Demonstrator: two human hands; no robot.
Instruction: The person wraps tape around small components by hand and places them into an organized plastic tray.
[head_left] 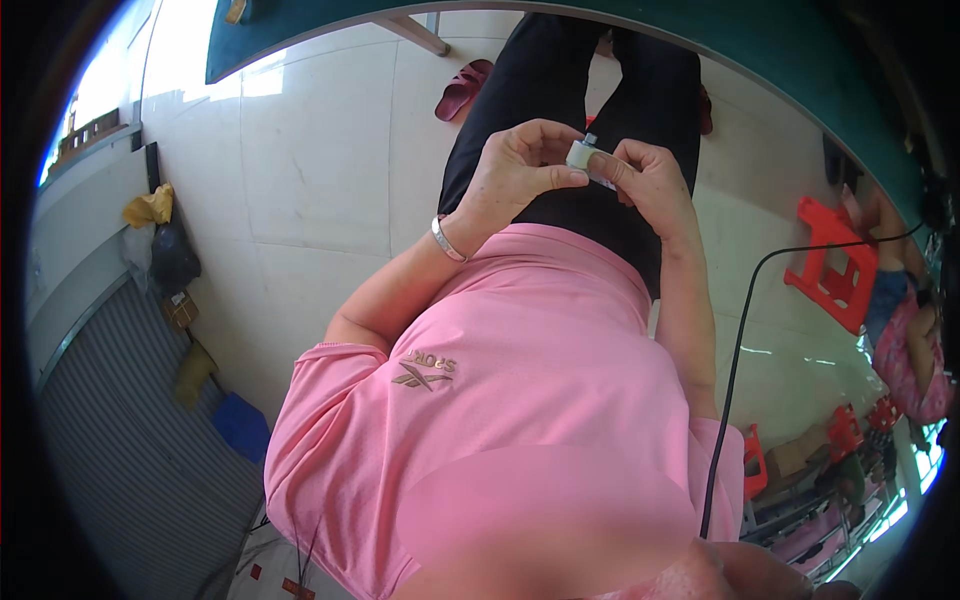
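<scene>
I see both hands raised in front of the body, over the black trousers [600, 90], meeting on one small part. The left hand [515, 165] pinches a little white cylinder [580, 154] between thumb and curled fingers; the thumb tip presses its lower side. The right hand [650, 180] closes on the same cylinder from the other side, its fingertips against the white body. A short grey stub [590, 139] sticks up from the top of the cylinder. So both hands are clenched on the cylinder, which sits between them, held in the air just above the thighs and well apart from the floor [320, 180].

A silver bangle [447, 240] rings the left wrist. The pink shirt [500, 400] fills the lower middle of my view. A black cable [735, 350] runs down the right side, past the right forearm.

On the tiled floor, a dark red sandal [462, 88] lies near the left leg. A red stool [830, 265] stands off to the right, and beside it another person in a patterned pink top [905, 365] is partly in view at the rim.
</scene>
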